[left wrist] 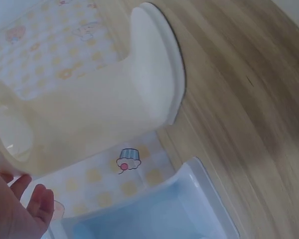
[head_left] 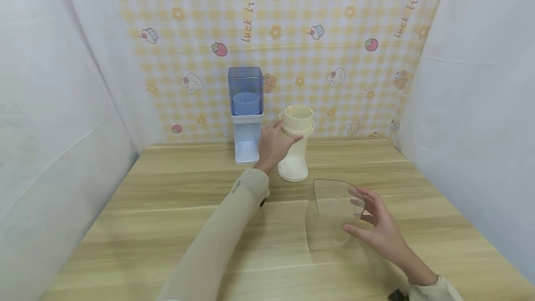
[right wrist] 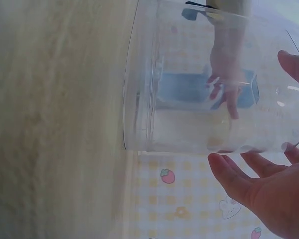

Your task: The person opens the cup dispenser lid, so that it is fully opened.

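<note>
A cream dispenser stand [head_left: 294, 161] with a round collar on top stands upright on the table; the left wrist view shows its wide foot [left wrist: 159, 64]. My left hand [head_left: 276, 143] holds it just under the collar, thumb across the front and fingers at the left side. Nearer to me, a clear plastic container [head_left: 330, 217] with rounded corners stands low at the table, its rim facing up. My right hand [head_left: 378, 226] grips its right side, thumb at the front and fingers [right wrist: 261, 167] along the other side. Through its wall in the right wrist view my left arm shows.
Left of the cream stand is a similar blue and white dispenser [head_left: 246, 120] with a tinted clear top, close beside my left hand. A yellow checked cloth [head_left: 292, 27] hangs behind the wooden table [head_left: 167, 217]. White curtains [head_left: 468, 96] close off both sides.
</note>
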Demonstrator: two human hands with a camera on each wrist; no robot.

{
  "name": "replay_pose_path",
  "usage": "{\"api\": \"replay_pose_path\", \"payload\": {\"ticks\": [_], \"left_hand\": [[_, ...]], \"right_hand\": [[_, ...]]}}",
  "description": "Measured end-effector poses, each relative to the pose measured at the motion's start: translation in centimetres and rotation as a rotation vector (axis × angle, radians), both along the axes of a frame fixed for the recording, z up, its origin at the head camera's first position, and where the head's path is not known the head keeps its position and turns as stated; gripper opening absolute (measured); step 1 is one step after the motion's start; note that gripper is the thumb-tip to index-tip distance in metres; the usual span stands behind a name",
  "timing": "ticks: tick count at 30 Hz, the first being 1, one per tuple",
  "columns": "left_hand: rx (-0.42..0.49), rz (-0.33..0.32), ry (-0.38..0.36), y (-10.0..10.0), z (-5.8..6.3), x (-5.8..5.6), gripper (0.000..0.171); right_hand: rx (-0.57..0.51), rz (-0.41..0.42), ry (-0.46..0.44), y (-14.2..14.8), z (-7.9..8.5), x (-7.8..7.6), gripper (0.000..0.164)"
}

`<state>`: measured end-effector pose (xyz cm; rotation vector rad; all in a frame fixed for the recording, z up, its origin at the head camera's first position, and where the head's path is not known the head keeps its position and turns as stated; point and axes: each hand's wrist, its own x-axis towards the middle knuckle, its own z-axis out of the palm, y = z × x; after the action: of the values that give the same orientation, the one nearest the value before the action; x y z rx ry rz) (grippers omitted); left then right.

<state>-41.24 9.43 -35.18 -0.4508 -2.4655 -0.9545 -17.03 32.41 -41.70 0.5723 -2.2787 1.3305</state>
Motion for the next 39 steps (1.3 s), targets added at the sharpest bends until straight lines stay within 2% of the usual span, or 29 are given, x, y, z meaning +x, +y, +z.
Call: {"api": "replay_pose_path", "payload": {"ticks": [8, 14, 17, 20, 26, 33, 39], "left_hand": [[-0.027, 0.035, 0.032, 1.1, -0.3, -1.6, 0.084], [-0.111, 0.08, -0.016, 1.2, 0.3, -2.3, 0.086], [-0.076, 0.077, -0.044, 1.2, 0.5, -2.7, 0.084], [-0.057, 0.067, -0.041, 1.3, 0.4, -3.2, 0.085], [-0.058, 0.058, -0.004, 1.4, 0.1, -4.1, 0.086], [-0.042, 0.021, -0.034, 1.7, 0.4, -4.6, 0.084], [-0.048, 0.015, -0.043, 2.1, 0.4, -5.2, 0.084]], "right_hand": [[0.042, -0.035, -0.02, 0.4, -0.3, 0.0, 0.089], [0.071, -0.054, -0.044, 0.8, -0.4, 0.0, 0.09], [0.084, -0.067, -0.049, 0.9, -0.5, -0.2, 0.089], [0.091, -0.08, -0.046, 0.9, -0.4, -0.5, 0.086], [0.096, -0.108, -0.055, 0.9, -0.2, -1.3, 0.081], [0.103, -0.141, -0.079, 1.2, 0.2, -2.3, 0.08], [0.09, -0.163, -0.098, 1.7, 0.2, -3.3, 0.084]]}}
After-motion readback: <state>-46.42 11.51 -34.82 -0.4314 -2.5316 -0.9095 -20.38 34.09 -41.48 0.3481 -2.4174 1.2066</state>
